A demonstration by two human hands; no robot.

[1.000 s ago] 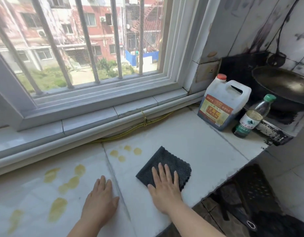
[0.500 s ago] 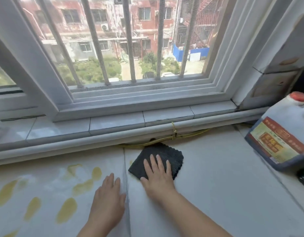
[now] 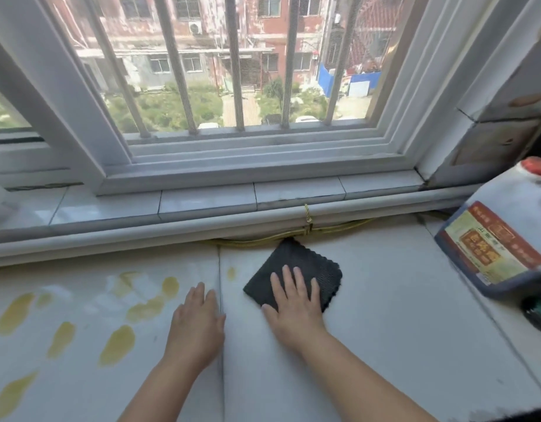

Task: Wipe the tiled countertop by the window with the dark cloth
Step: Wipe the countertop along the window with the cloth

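We keep the cloth flat under an even palm and sweep it toward the yellow stains on the counter, away from its back edge, where it now lies. Our right hand presses on it, fingers spread, pinching nothing; our left hand rests flat and open beside it, bracing.
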